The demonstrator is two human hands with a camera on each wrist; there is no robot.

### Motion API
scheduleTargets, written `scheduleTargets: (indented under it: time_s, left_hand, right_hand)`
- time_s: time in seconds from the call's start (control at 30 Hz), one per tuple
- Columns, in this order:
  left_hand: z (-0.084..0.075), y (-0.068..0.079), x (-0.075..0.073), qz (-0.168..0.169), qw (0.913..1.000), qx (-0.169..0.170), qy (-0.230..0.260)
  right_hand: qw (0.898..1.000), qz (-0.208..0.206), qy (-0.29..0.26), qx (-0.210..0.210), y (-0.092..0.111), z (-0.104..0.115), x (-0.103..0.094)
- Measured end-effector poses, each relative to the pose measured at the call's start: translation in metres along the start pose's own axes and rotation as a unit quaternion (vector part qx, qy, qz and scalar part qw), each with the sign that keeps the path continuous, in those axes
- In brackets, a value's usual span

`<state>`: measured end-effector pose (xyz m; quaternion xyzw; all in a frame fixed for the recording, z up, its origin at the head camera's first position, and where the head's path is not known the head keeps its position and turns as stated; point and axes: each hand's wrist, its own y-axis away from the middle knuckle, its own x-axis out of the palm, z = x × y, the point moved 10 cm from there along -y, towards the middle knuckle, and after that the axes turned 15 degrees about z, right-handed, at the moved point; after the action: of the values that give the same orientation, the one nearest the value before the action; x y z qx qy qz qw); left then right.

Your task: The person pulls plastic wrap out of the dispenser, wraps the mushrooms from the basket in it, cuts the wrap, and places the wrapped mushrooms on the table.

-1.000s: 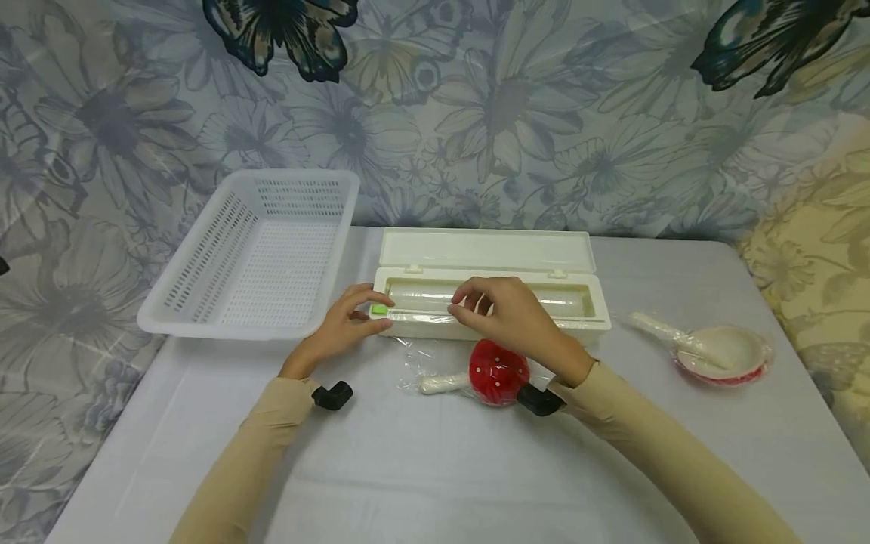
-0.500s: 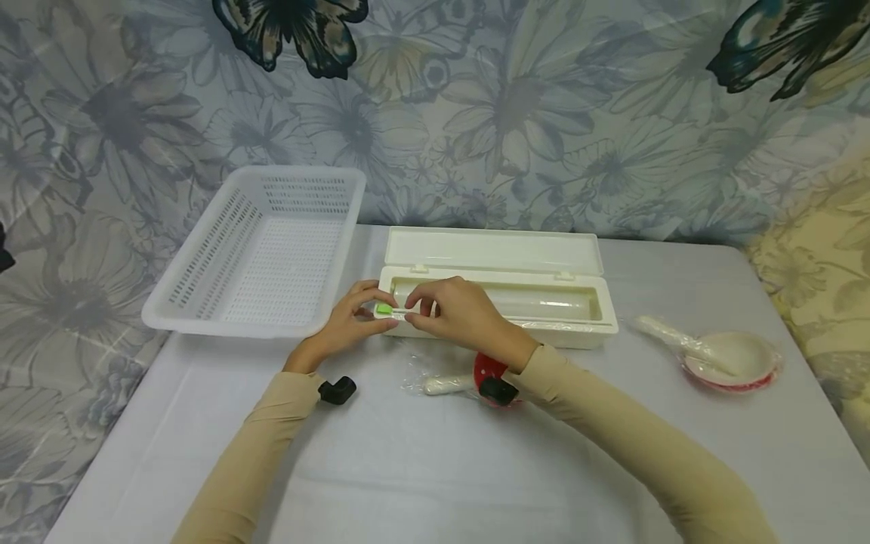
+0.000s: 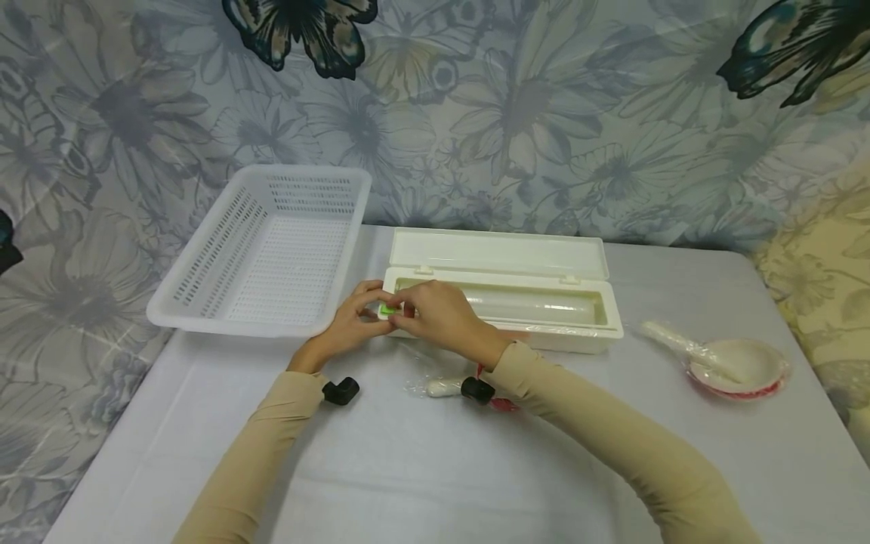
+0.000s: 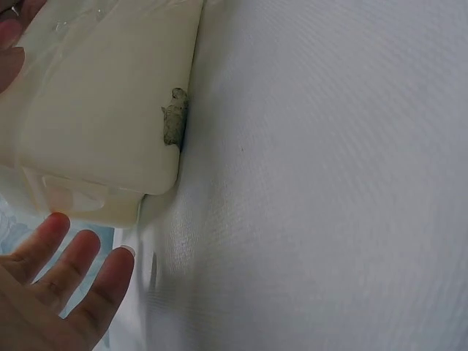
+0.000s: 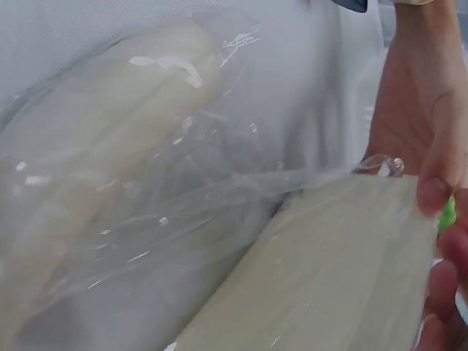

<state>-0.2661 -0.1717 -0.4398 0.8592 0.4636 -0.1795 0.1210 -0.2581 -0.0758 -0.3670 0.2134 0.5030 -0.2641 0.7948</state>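
Note:
A long cream cling film dispenser (image 3: 578, 341) sits lid-up at the table's back, a clear film roll (image 3: 544, 306) inside. My left hand (image 3: 347, 323) grips its left end, with the thumb at the front corner; in the left wrist view the other fingers (image 4: 99, 296) spread along the end wall. The fingers of my right hand (image 3: 442, 313) pinch at the small green slide cutter (image 3: 386, 309), mostly covering it. Clear film hangs over the box front (image 5: 314, 270) in the right wrist view. Below my right wrist lies a plastic-wrapped ladle, its white handle (image 3: 443, 387) showing and its red bowl mostly hidden.
To the left stands a white slatted basket (image 3: 326, 323), close to my left hand. On the right lies another wrapped ladle (image 3: 741, 363) with a white inside and red underside. A flowered cloth (image 3: 476, 113) rises behind the table (image 3: 421, 483).
My right hand has moved left along the dispenser front to the green cutter, and its forearm now covers most of the red ladle bowl. My left hand stays at the box end.

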Motion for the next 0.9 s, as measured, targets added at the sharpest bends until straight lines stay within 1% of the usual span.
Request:
scheduleTargets:
  time_s: [0.2, 0.37, 0.5, 0.67, 0.83, 0.9]
  left_hand:
    - [-0.001, 0.0, 0.0, 0.0, 1.0, -0.002, 0.002]
    - [0.0, 0.0, -0.001, -0.004, 1.0, -0.005, -0.003]
    - [-0.001, 0.001, -0.001, -0.008, 0.9998, -0.008, -0.017]
    - [-0.002, 0.002, 0.0, -0.004, 0.9997, -0.011, -0.019]
    - [-0.001, 0.002, -0.001, -0.008, 0.9997, -0.007, -0.021]
    - [-0.001, 0.001, -0.001, -0.008, 0.9997, -0.004, -0.023]
  right_hand:
    - [1.0, 0.006, 0.006, 0.013, -0.003, -0.001, 0.001]
    - [0.999, 0.033, 0.0, 0.034, -0.003, -0.006, 0.002]
    - [0.998, 0.052, 0.003, 0.042, 0.003, -0.01, 0.0]
    - [0.996, 0.068, 0.006, 0.054, 0.02, -0.022, -0.006]
    - [0.994, 0.079, -0.02, 0.077, 0.046, -0.044, -0.015]
    - [0.991, 0.089, -0.034, 0.091, 0.058, -0.056, -0.018]
